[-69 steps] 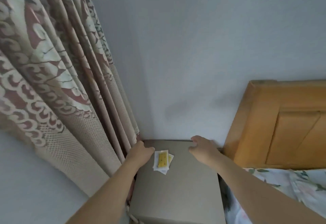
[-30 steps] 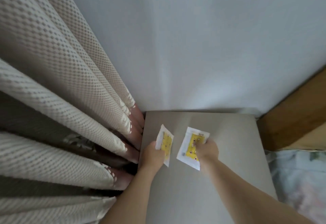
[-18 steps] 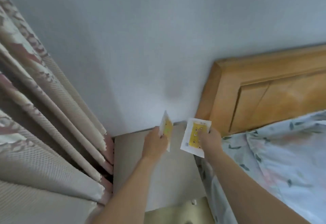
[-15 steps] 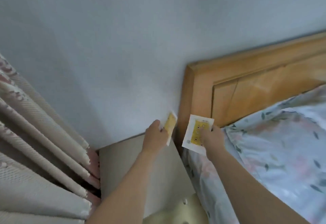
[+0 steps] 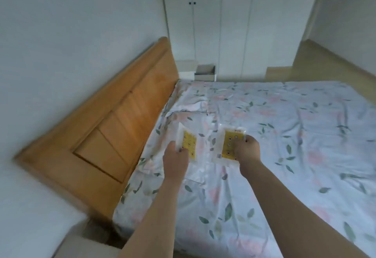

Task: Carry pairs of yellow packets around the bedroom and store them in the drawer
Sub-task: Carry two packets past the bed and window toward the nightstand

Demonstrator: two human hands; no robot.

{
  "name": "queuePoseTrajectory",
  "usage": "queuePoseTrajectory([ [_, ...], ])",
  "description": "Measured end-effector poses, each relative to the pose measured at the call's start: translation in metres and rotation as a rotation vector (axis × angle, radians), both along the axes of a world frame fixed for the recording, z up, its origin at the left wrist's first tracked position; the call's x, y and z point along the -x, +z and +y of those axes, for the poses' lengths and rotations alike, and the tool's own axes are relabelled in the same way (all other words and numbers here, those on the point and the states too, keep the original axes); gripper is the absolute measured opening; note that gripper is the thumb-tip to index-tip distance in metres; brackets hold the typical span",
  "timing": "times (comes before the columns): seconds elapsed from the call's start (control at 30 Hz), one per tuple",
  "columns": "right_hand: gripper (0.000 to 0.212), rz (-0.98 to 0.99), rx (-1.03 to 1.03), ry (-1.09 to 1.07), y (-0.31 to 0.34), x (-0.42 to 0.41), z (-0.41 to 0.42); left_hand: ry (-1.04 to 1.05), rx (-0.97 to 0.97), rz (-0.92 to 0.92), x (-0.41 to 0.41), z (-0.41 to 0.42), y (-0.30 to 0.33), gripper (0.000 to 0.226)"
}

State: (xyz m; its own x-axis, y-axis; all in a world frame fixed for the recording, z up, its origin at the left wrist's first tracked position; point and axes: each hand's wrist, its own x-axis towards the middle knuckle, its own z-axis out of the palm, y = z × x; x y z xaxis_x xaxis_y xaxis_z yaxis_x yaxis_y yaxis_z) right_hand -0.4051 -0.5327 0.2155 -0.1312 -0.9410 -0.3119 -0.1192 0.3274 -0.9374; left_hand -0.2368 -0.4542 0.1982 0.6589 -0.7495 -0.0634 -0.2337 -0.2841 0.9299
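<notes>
My left hand (image 5: 175, 161) pinches one yellow packet (image 5: 188, 143) with a clear plastic border, held up over the bed. My right hand (image 5: 248, 150) grips a second yellow packet (image 5: 230, 146) by its right edge, level with the first. Both packets hang in the air above the flowered sheet. Far across the bed, by the wardrobe, an open drawer (image 5: 205, 72) sticks out of a small white nightstand (image 5: 186, 67).
A bed (image 5: 274, 135) with a floral sheet fills the middle and right. Its wooden headboard (image 5: 114, 133) runs along the left wall. White wardrobe doors (image 5: 234, 19) stand at the back. A grey nightstand corner (image 5: 81, 245) shows at the bottom left. Wooden floor (image 5: 335, 64) lies at the back right.
I lifted both packets off the grey nightstand by the curtain and turned right. The view now faces across the bed toward the wardrobe, with the packets carried in front.
</notes>
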Motion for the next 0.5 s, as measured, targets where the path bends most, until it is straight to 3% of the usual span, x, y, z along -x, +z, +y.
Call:
queuePoseTrajectory([
  [0.27,0.017,-0.036,0.023,-0.452,0.010,0.376,-0.010,-0.422,0.114,0.214,0.355,-0.108,0.015,0.012],
  [0.5,0.014,-0.037,0.081,-0.835,0.033,0.682,0.059,-0.842,0.114,0.442,0.684,-0.118,0.035,0.021],
])
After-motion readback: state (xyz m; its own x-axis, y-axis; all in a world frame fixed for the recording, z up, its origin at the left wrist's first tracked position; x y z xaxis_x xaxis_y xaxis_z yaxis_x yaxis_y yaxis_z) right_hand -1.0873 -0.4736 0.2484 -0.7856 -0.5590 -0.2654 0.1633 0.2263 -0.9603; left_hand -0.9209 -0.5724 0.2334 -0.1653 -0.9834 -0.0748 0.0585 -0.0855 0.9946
